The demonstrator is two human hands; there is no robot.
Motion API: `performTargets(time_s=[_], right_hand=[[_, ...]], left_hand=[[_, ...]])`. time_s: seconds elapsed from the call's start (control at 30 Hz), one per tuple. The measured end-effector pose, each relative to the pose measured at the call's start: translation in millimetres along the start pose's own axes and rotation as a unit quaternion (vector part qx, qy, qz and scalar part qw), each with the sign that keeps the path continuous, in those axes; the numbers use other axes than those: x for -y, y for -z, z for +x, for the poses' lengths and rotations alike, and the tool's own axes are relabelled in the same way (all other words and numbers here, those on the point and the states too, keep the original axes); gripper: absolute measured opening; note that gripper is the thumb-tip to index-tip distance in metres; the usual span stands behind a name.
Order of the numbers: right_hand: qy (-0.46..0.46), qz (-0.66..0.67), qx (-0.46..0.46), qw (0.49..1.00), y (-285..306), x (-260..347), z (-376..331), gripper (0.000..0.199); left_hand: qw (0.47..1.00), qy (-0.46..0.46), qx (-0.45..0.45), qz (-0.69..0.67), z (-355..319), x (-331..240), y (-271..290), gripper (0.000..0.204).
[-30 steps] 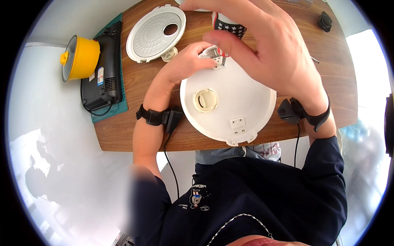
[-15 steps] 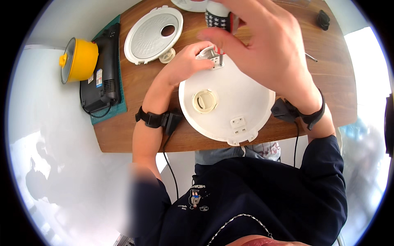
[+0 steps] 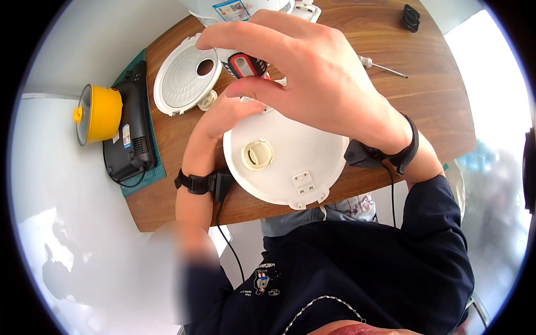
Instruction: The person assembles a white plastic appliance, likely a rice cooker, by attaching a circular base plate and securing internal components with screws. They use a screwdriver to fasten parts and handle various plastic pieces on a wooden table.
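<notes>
Above the white round lid (image 3: pixel 285 162) on the counter (image 3: pixel 424 106), the right hand (image 3: pixel 324 84) pinches a red-and-black tool (image 3: pixel 245 65); the left hand (image 3: pixel 231 114) grips the lid's far rim.

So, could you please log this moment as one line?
left hand: steadies white lid | right hand: grips red-black tool | screwdriver: on table

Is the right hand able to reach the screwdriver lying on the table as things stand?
Probably yes. The screwdriver lies alone on bare wood of the table, just beyond the right hand, with nothing between them. But that hand already holds a red and black tool.
</notes>
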State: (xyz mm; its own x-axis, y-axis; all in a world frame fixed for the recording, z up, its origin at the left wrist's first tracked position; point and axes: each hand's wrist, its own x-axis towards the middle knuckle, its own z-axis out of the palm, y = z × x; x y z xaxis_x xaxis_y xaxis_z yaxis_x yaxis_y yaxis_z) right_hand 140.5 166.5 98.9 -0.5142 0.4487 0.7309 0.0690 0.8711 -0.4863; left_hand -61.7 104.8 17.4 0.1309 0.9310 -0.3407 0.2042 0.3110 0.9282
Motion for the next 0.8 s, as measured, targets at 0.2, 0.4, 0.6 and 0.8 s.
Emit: performTargets(time_s=[0.2, 0.4, 0.6, 0.8], right_hand=[[-0.032, 0.194, 0.006, 0.98, 27, -18, 13, 0.049], [-0.177, 0.271, -0.074, 0.943, 80, -28, 24, 0.045], [-0.255, -0.127, 0.174, 0.943, 64, -82, 16, 0.024], [-0.196, -0.307, 0.314, 0.877, 31, -110, -2, 0.02]], left_hand=[[0.999, -0.028, 0.018, 0.006, 3, 10, 4, 0.04], [0.998, -0.016, 0.055, 0.017, 5, 4, 6, 0.03], [0.998, -0.014, 0.061, -0.023, 3, 11, 9, 0.03], [0.998, -0.052, 0.031, -0.029, 2, 13, 6, 0.032]])
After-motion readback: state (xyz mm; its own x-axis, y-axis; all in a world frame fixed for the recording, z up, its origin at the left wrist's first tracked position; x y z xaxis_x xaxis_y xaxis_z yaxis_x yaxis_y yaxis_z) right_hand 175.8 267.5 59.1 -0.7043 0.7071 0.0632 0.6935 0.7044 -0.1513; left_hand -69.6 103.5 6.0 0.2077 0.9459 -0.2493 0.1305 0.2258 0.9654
